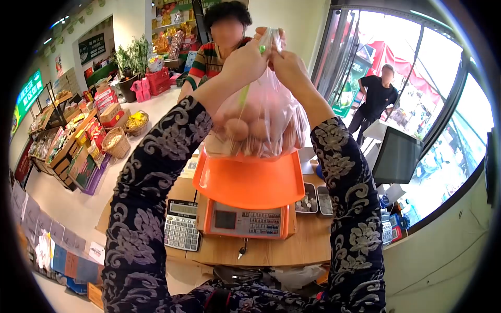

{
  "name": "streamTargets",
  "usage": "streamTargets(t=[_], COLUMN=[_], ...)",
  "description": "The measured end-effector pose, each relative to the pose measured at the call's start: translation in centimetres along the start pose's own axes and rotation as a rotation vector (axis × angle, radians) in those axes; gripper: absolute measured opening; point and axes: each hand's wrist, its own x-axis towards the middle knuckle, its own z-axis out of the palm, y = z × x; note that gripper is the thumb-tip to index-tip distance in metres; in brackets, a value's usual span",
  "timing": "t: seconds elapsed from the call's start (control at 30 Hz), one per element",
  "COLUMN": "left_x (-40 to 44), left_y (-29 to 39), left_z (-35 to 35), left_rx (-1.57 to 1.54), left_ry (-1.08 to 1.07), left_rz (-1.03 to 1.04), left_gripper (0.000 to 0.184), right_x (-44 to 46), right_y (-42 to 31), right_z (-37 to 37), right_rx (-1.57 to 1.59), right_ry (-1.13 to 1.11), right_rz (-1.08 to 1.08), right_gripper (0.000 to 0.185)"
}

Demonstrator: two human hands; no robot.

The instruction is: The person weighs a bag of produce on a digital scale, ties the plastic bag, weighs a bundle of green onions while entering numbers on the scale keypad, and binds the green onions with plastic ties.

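A clear plastic bag (261, 122) full of round, brownish things that look like eggs hangs over the orange tray (248, 182) of a weighing scale (248, 221). Whether its bottom touches the tray I cannot tell. My left hand (251, 61) grips the gathered top of the bag, a bit of green showing by its fingers. Beside it, my right hand (288, 63) pinches the twisted handles of the same bag. Behind both hands, fingers partly show at the bag's top; whose they are is unclear.
A calculator (182, 224) lies left of the scale, and metal coin trays (308, 198) sit to its right. A key hangs below it at the wooden counter (292, 253). A screen (397, 155) stands right. One person (211, 60) faces me across the counter; another (377, 99) stands outside.
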Motion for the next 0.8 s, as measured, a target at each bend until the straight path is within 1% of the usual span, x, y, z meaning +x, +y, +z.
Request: streamTargets(t=[0.03, 0.07, 0.13, 0.17, 0.23, 0.27, 0.3, 0.33, 0.37, 0.47, 0.57, 0.67, 0.77, 0.8], left_x=[-0.1, -0.7, -2.3, -2.0, -3.1, -3.4, -3.5, -3.6, -3.9, -4.3, -4.8, -4.8, -4.4, -4.4], left_y=[-0.3, -0.4, 1.7, 0.9, 1.8, 2.1, 2.2, 2.3, 2.5, 2.3, 1.4, 1.0, 0.6, 0.6], left_z=[0.2, 0.5, -1.3, -1.2, -0.6, -0.6, -0.7, -1.2, -1.8, -2.4, -2.0, -1.9, -1.7, -1.5], left_rx=[0.168, 0.123, 0.027, -0.047, -0.637, -0.925, -1.154, -1.161, -1.169, -1.213, -1.240, -1.263, -1.251, -1.240], left_ry=[0.005, 0.000, -0.007, -0.021, -0.021, -0.019, -0.047, -0.047, -0.047, -0.053, -0.069, -0.082, -0.093, -0.099], left_rz=[0.099, 0.077, 0.040, 0.146, -0.061, -0.170, -0.185, -0.197, -0.210, -0.250, -0.266, -0.249, -0.233, -0.235], left_gripper=[0.040, 0.040, 0.038, 0.033, 0.029, 0.027, 0.022, 0.021, 0.020, 0.019, 0.019, 0.019, 0.019, 0.018], right_x=[-0.1, -0.4, -0.6, -0.6, -0.5, -0.7, -1.1, -1.3, -1.5, -1.6, -1.7, -1.8, -1.6, -1.6], right_y=[-0.3, -0.7, -2.7, -3.2, -4.5, -5.2, -6.6, -7.6, -8.0, -7.8, -5.4, -4.3, -4.2, -3.9], right_z=[-0.1, -0.1, -0.4, -0.3, -0.3, -0.5, -0.9, -1.3, -1.6, -1.7, -0.8, -0.7, -1.0, -1.2], right_rx=[-0.071, 0.103, 0.445, 0.525, 0.677, 0.774, 0.875, 0.976, 0.998, 0.986, 0.731, 0.681, 0.520, 0.517], right_ry=[-0.004, -0.037, -0.091, -0.026, 0.106, 0.148, 0.191, 0.235, 0.243, 0.213, 0.216, 0.204, 0.206, 0.182], right_rz=[-0.059, 0.139, 0.535, 0.599, 0.719, 0.703, 0.683, 0.658, 0.609, 0.577, 0.597, 0.520, 0.499, 0.509], right_gripper=[0.036, 0.035, 0.034, 0.034, 0.033, 0.027, 0.022, 0.021, 0.021, 0.023, 0.024, 0.025, 0.024, 0.024])
